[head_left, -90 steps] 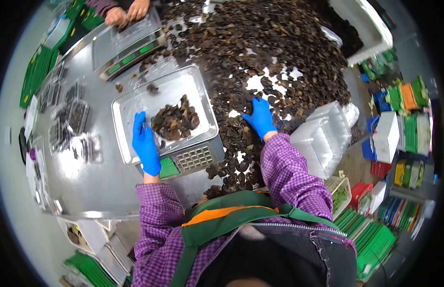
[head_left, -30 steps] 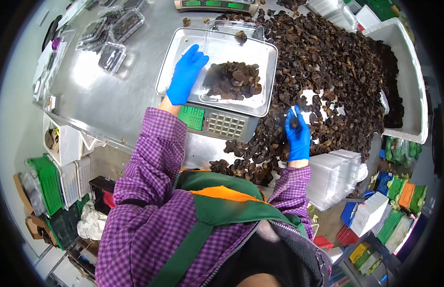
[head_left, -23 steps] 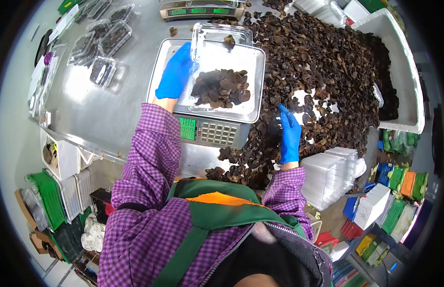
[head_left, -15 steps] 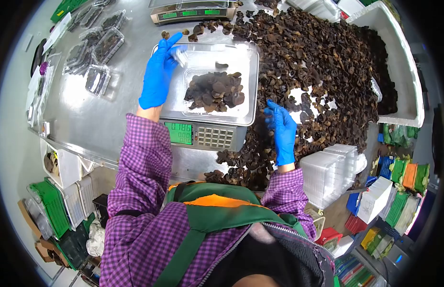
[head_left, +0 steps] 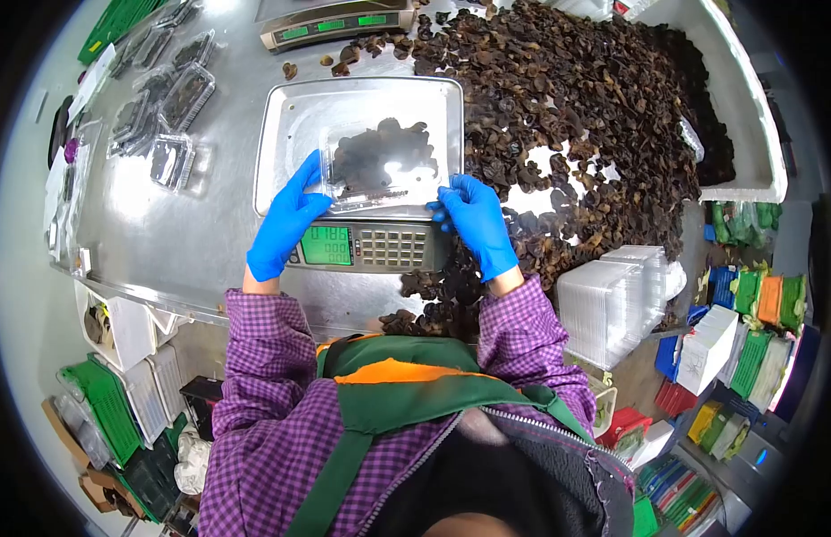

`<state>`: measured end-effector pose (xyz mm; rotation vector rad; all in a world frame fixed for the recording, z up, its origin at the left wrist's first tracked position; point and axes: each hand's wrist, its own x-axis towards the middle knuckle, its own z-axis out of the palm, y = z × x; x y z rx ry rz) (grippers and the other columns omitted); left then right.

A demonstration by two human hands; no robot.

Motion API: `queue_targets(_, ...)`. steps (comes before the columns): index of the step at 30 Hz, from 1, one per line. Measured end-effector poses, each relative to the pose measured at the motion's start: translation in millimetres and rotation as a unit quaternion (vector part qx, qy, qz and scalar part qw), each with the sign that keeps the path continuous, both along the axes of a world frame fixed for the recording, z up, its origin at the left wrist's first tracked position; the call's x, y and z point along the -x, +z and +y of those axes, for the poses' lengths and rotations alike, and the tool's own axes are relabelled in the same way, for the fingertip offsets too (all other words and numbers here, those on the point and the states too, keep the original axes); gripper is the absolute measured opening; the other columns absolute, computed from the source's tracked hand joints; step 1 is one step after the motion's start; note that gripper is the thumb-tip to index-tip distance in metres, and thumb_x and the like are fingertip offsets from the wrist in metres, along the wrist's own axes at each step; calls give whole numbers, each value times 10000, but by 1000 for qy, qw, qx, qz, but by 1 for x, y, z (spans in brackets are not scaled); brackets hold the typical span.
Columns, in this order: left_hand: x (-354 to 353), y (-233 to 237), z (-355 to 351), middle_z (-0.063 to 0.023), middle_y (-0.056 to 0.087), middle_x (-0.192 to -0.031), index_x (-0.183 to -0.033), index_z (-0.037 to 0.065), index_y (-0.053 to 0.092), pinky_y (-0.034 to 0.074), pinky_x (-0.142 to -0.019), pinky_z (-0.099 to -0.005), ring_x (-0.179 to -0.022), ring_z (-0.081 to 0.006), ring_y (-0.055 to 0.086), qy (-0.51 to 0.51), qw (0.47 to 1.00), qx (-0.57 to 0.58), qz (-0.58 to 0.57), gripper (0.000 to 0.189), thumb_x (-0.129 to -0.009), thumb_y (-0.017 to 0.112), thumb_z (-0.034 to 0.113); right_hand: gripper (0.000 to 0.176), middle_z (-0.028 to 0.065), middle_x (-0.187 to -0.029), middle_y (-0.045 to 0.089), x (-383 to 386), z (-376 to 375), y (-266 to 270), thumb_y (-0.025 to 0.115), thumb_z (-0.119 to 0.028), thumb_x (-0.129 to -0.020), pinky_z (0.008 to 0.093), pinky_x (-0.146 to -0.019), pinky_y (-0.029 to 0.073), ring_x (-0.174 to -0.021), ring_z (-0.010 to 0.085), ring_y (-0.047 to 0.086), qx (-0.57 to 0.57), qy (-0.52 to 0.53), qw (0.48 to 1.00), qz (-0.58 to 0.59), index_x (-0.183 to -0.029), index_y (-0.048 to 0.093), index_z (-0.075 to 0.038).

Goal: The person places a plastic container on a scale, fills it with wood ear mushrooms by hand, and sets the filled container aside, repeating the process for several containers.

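A clear plastic box (head_left: pixel 380 199) with dark, ear-shaped pieces (head_left: pixel 384 157) inside sits on the metal pan (head_left: pixel 290 98) of a scale (head_left: pixel 393 246). Its clear lid lies over the pieces and shows glare. My left hand (head_left: pixel 290 215), in a blue glove, has its fingers closed on the box's left edge. At the front right corner, my right hand (head_left: pixel 474 219), also gloved in blue, pinches the box's edge. The green display below the pan is lit.
Loose dark pieces (head_left: pixel 559 98) are heaped on the right, beside a white foam bin (head_left: pixel 756 134). Filled clear boxes (head_left: pixel 187 97) lie at the back left. Stacked empty boxes (head_left: pixel 608 300) stand front right. A second scale (head_left: pixel 335 27) is at the back.
My left hand has come down to the box's left side, and my right hand has moved left from the heap to its front right corner. The lid now covers the pieces.
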<state>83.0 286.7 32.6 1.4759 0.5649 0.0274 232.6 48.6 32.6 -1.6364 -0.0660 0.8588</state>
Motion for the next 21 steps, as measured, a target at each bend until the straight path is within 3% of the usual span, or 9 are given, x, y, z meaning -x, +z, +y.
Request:
queue_targets(6, -4, -5, -11, -110, 454, -1407, -1475, 53, 263, 484, -804, -231, -839, -61, 581, 6, 998, -61, -15, 743, -803, 563, -50, 244, 104, -780, 670, -3, 3, -19, 572, -108, -888, 250, -544, 511, -647, 138, 659, 17, -13, 998, -66, -1054, 580, 70)
queue_targets(11, -5, 2, -20, -106, 495, -1371, -1447, 44, 331, 484, -809, -234, -842, -71, 587, 41, 993, -106, -21, 672, -821, 566, -29, 321, 114, -869, 682, 0, -13, -26, 580, -146, -895, 276, -633, 521, -731, 138, 656, -8, -8, 988, -153, -1169, 584, 20)
queue_targets(12, -2, 5, -21, -106, 495, -1371, -1447, 44, 331, 484, -809, -234, -842, -71, 587, 45, 993, -108, -20, 672, -821, 566, -29, 360, 115, -934, 688, 5, -29, -12, 576, -169, -904, 296, -694, 513, -774, 155, 646, 25, 14, 972, -232, -1244, 571, -55)
queue_targets(14, 6, 6, -20, -101, 522, -1344, -1415, 38, 395, 466, -859, -254, -942, -91, 572, 94, 988, -119, -14, 595, -848, 577, 17, 356, 108, -945, 690, 17, -64, 41, 594, -173, -906, 302, -739, 502, -817, 147, 630, 96, 2, 955, -280, -1256, 579, -110)
queue_targets(16, 15, 2, -14, -95, 541, -1323, -1383, 39, 447, 435, -914, -272, -1039, -118, 549, 124, 986, -105, -40, 525, -876, 579, 80, 337, 103, -1034, 672, 18, -117, 53, 614, -109, -891, 278, -779, 496, -889, 144, 624, 169, -73, 892, -413, -1225, 598, -77)
queue_targets(17, 18, 3, -9, -91, 543, -1322, -1373, 40, 458, 426, -923, -274, -1063, -129, 546, 145, 983, -99, -55, 508, -883, 578, 102, 323, 89, -1134, 637, 18, -143, 60, 589, -58, -897, 279, -853, 481, -974, 151, 602, 125, -99, 874, -460, -1220, 598, -52)
queue_targets(18, 21, 5, -3, -87, 545, -1320, -1364, 41, 470, 418, -933, -276, -1087, -141, 544, 164, 979, -94, -72, 493, -891, 577, 123, 325, 90, -1233, 594, 18, -170, 70, 556, -32, -909, 296, -919, 458, -1062, 172, 573, 129, -126, 880, -440, -1233, 585, -40)
queue_targets(19, 23, 8, 1, -81, 552, -1313, -1344, 52, 497, 406, -949, -294, -1104, -158, 547, 172, 977, -102, -72, 458, -904, 568, 162, 332, 101, -1261, 583, 21, -194, 84, 550, -32, -914, 302, -916, 460, -1074, 179, 573, 234, -117, 826, -500, -1245, 574, -34)
queue_targets(21, 23, 14, 6, -76, 556, -1309, -1340, 55, 501, 405, -952, -304, -1112, -160, 543, 188, 975, -92, -73, 453, -907, 568, 170, 345, 113, -1239, 603, 27, -242, 83, 551, -47, -919, 334, -933, 451, -1084, 217, 581, 287, -137, 816, -483, -1263, 560, -18)
